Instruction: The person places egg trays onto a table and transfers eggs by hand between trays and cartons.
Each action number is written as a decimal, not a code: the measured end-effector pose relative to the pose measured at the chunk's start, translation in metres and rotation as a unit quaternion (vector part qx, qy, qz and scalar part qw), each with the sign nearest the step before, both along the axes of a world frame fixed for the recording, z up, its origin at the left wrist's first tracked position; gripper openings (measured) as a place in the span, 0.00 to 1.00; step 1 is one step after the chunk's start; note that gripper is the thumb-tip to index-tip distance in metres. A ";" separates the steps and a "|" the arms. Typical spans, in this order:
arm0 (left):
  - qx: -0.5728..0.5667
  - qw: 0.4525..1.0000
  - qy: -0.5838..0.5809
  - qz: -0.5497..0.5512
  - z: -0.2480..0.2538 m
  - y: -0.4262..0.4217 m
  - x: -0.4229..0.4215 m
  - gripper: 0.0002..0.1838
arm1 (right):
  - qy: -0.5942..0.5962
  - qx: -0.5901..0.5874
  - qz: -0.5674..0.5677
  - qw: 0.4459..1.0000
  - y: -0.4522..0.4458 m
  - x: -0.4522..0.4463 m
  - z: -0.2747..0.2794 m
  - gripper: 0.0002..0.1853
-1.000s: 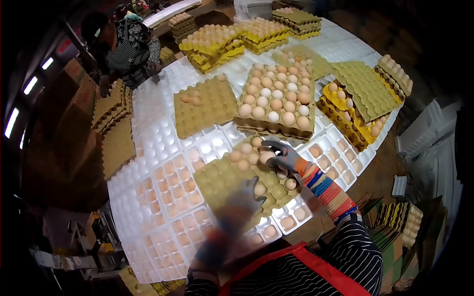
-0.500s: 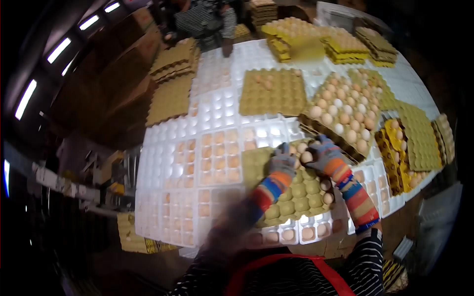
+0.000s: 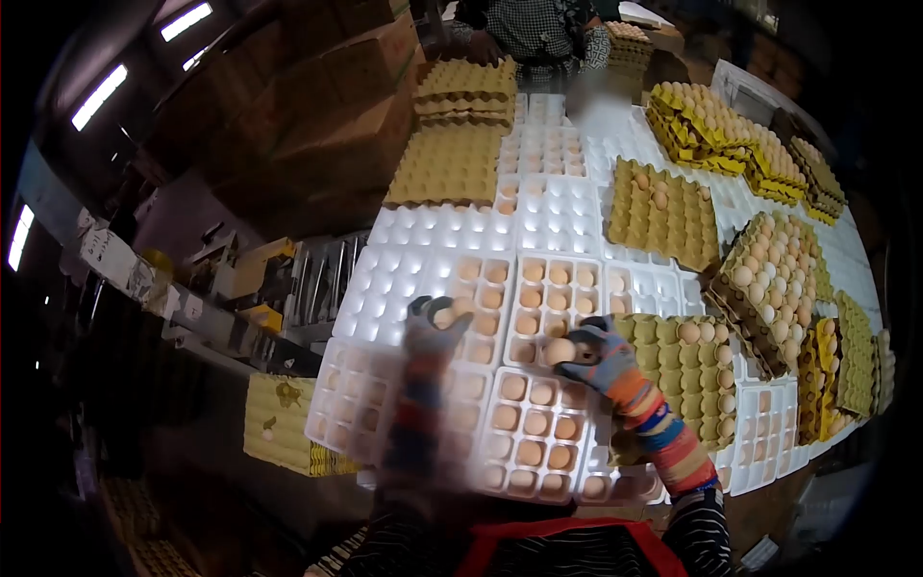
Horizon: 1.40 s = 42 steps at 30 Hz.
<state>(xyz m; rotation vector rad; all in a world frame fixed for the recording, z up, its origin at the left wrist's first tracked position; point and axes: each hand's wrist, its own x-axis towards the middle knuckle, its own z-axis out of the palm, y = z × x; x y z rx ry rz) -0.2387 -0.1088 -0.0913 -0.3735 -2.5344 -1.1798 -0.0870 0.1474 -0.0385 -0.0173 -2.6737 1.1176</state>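
My left hand [image 3: 430, 338], in a grey glove and striped sleeve, is over the white foam egg trays with its fingers curled round an egg [image 3: 445, 318]. Its wrist is smeared by motion. Further right, my right hand [image 3: 606, 363], gloved alike, grips a pale egg [image 3: 559, 352] at its fingertips, above the edge of a foam tray [image 3: 510, 363] with eggs in its square pockets. A darker egg shows partly among its fingers. Just right of that hand lies a brown pulp egg tray [image 3: 668, 370], with eggs along its top and right edges.
Beyond lie a pulp tray [image 3: 663, 226] with a few eggs, a tilted stack of trays [image 3: 769, 279] full of eggs, and yellow trays [image 3: 702, 139] of eggs. Bare pulp trays [image 3: 447, 163] sit at the far left. Across the table stands another person [image 3: 534, 38].
Both hands have moved left from the pulp tray to the foam trays, each now with an egg. The camera view has turned left, so the table appears further right.
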 end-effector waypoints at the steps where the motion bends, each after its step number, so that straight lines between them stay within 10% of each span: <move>1: -0.064 0.997 0.001 0.034 0.003 -0.016 -0.009 0.24 | -0.016 0.012 0.006 1.000 -0.029 -0.024 0.000 0.28; 7: -0.325 0.943 -0.045 -0.062 0.011 -0.049 -0.047 0.22 | -0.108 0.225 0.011 0.968 -0.126 -0.140 -0.041 0.29; 20: -0.135 0.988 -0.074 -0.024 -0.002 -0.089 -0.076 0.26 | -0.167 0.229 0.041 0.958 -0.169 -0.215 -0.028 0.23; 24: -0.263 0.955 -0.132 -0.040 -0.023 -0.073 -0.124 0.28 | -0.088 0.176 0.012 0.980 -0.171 -0.246 -0.041 0.21; 26: -0.209 0.969 -0.120 -0.057 -0.023 -0.072 -0.135 0.26 | 0.008 0.092 -0.014 0.996 -0.170 -0.259 -0.048 0.20; 27: 0.015 0.969 -0.239 -0.065 -0.024 -0.071 -0.143 0.21 | 0.149 0.112 0.008 0.983 -0.168 -0.276 -0.066 0.15; 30: 0.534 0.759 -0.348 -0.131 -0.054 -0.084 -0.171 0.21 | 0.179 0.169 0.004 0.969 -0.161 -0.277 -0.092 0.14; 31: 0.378 0.873 -0.183 -0.247 -0.078 -0.088 -0.186 0.21 | 0.198 0.144 -0.009 0.970 -0.162 -0.271 -0.087 0.13; 33: 0.272 0.937 -0.093 -0.199 -0.068 -0.076 -0.198 0.20 | 0.203 0.056 -0.025 0.977 -0.159 -0.250 -0.087 0.13; 38: 0.112 0.965 -0.131 -0.197 -0.110 -0.052 -0.228 0.12 | 0.136 -0.026 -0.060 0.989 -0.099 -0.089 -0.005 0.17; 42: 0.076 0.977 0.000 -0.199 -0.048 0.019 -0.162 0.13 | 0.017 0.150 -0.437 0.887 0.042 0.079 -0.006 0.21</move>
